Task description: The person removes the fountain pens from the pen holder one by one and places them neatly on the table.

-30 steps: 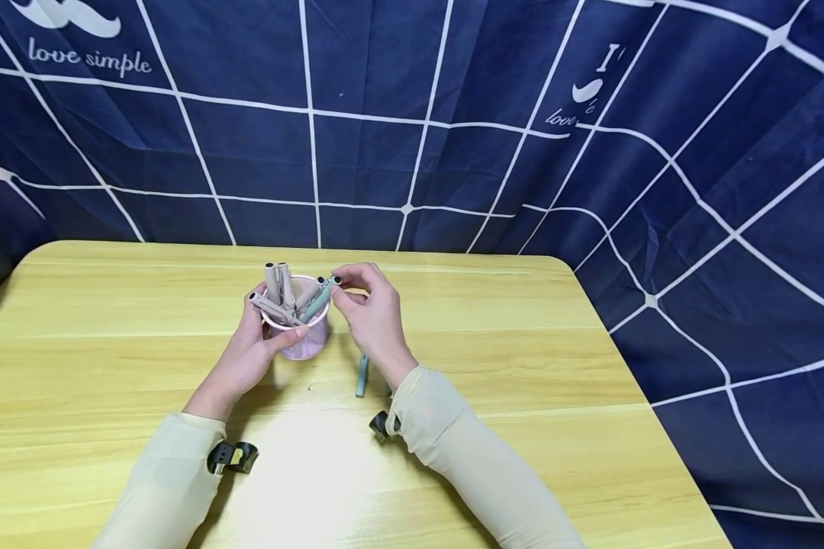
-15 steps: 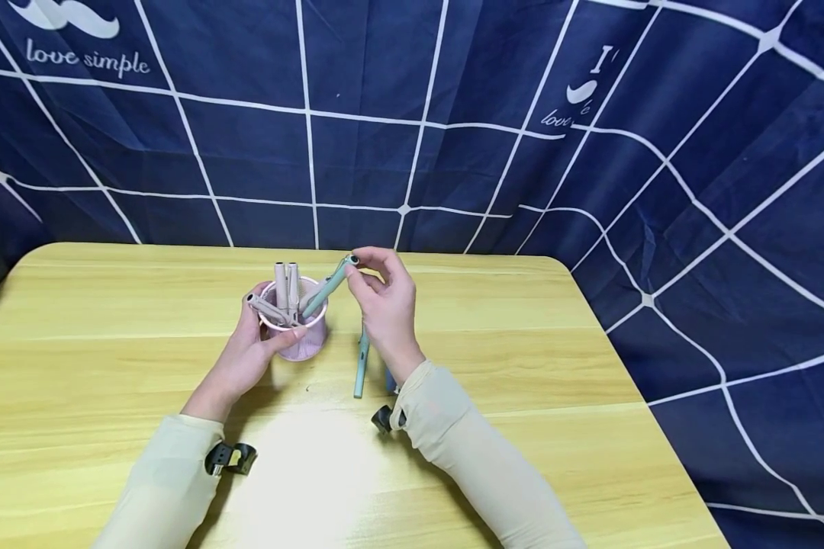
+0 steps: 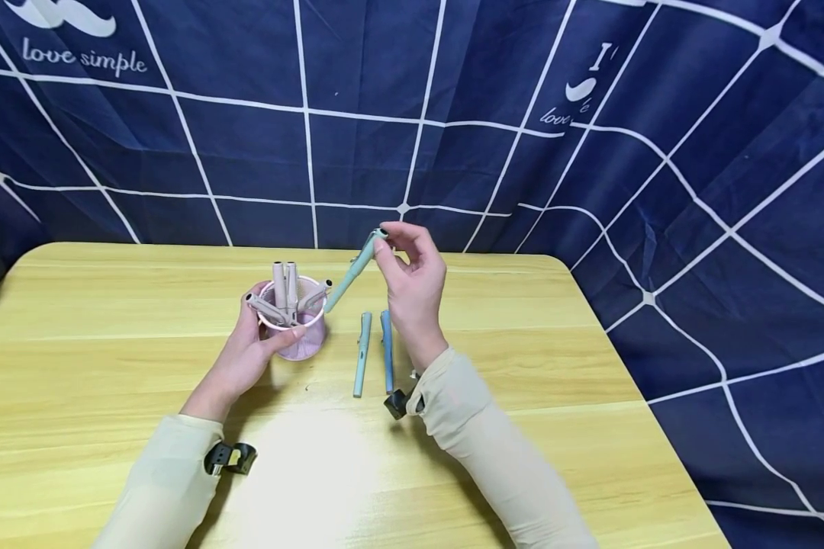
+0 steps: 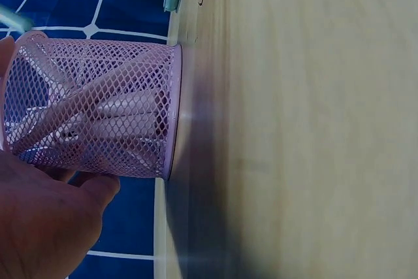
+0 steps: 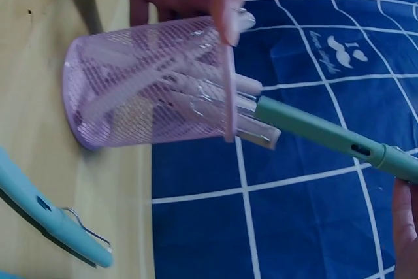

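Both hands are occupied. In the left hand (image 3: 246,358) a pink mesh cup (image 3: 307,348) is gripped, fingers curled round the far side, thumb laid along the near side by the rim. By the right hand (image 3: 415,274) a green pen (image 3: 354,271) is pinched near its clip end between thumb and fingertips, closed to the pen's thickness.

Inside the cup, four grey pens (image 3: 281,284) are seen at differing angles.

Change noted: half a second ago the green pen's lower end was inside the cup; it has since been drawn up and rightward, and that end is now seen just beside the rim. Extraction is judged complete, or very nearly so.

Surroundings: a dark blue cloth (image 3: 357,168) with white lines is hung behind. The cup's base appears to be rested on a wood-grain table (image 3: 535,396), where a matching pen (image 3: 362,354) and a blue pen (image 3: 387,351), now more exposed, are laid near each other. Smallest: a dark mark (image 3: 307,387), unidentified.
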